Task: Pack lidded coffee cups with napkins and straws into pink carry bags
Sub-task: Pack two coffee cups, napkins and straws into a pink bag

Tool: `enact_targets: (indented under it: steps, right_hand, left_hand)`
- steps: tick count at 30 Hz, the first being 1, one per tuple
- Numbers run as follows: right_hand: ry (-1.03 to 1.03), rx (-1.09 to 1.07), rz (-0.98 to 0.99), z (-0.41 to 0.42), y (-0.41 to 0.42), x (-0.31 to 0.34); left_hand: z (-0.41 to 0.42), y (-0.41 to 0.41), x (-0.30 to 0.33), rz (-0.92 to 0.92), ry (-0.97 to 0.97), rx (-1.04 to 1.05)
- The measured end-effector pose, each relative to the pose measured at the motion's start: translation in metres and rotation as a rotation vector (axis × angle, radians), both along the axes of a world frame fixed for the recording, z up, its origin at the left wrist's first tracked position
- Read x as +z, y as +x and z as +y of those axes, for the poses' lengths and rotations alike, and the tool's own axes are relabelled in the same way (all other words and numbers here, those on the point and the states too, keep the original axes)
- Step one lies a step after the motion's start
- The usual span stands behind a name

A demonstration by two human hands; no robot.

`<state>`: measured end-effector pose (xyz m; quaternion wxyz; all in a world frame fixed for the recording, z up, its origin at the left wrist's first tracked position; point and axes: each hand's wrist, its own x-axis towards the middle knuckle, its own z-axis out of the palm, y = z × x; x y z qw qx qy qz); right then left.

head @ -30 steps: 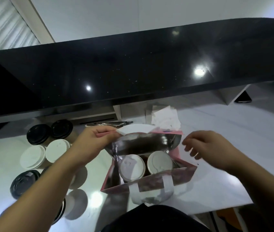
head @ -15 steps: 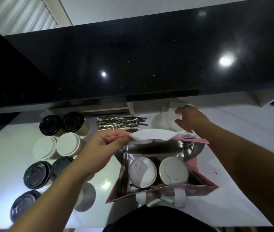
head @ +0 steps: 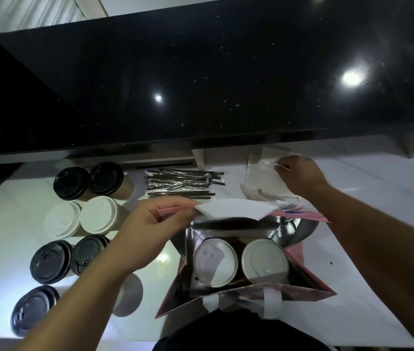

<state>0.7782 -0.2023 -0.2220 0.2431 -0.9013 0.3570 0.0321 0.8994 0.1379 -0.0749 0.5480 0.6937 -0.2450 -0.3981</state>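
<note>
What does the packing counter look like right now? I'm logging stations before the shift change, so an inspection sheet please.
Surface: glossy white counter, light glare on it.
Job's things: open pink carry bag holding two white-lidded cups; lidded cups, black and white, stand to its left; wrapped straws in a pile behind; napkins at back right.
Clutter: nothing seen.
Hands: left hand holds the bag's far rim with a white sheet; right hand pinches a napkin.
Cables: nothing seen.
Surroundings: black speckled ledge above the counter.
</note>
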Motion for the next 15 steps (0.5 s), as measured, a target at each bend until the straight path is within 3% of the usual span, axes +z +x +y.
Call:
enact_targets:
  steps: [7,15]
  right_hand:
    - [0.064,-0.317,-0.255,-0.012,-0.016,0.012]
    - [0.124,-0.357,-0.426,0.014,-0.060,0.055]
  left_hand:
    - [0.000,0.000,0.000,-0.076,-0.035,-0.021]
    - [-0.001,-0.002,-0.004,-0.209,0.001,0.027]
